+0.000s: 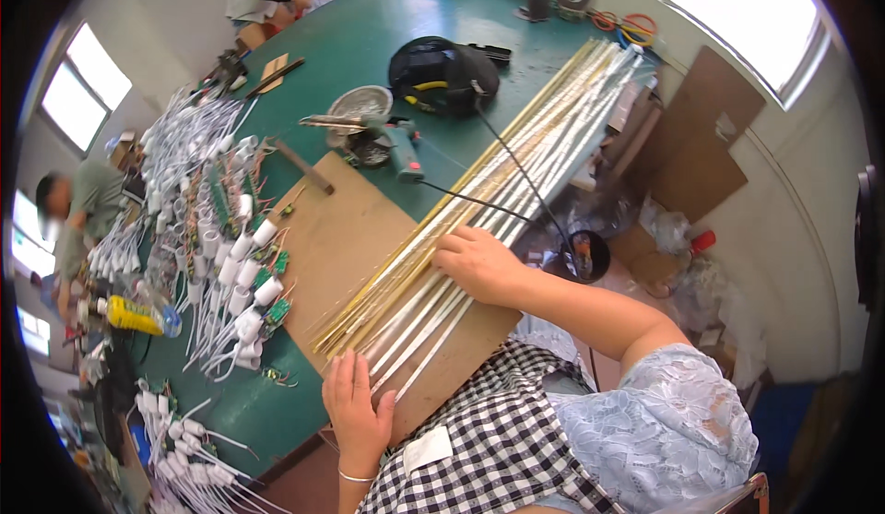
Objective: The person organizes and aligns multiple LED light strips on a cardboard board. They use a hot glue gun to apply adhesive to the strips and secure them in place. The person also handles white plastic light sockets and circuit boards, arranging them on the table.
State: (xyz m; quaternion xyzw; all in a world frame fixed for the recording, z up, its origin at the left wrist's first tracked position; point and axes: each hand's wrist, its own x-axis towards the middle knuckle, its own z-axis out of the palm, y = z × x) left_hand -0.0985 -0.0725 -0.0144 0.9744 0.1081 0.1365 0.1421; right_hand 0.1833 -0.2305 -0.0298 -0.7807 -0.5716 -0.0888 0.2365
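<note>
A bundle of long, thin gold and silvery-white strips (525,159) lies slantwise across a brown board (346,228) and the green table. My right hand (479,263) is over the middle of the bundle, its fingers curled down onto the strips. Beside the near ends of the strips is my left hand (355,408), its fingers stretched out and its thumb apart. The fingertips of the left hand touch or nearly touch those ends. What lies under the right palm is hidden.
White cylindrical parts with wires and green circuit boards (244,274) are heaped left of the board. Beyond it are a teal power tool (403,150), a metal bowl (361,104) and a black bag (442,73). A black cable (479,202) crosses the strips. Two other people are farther off.
</note>
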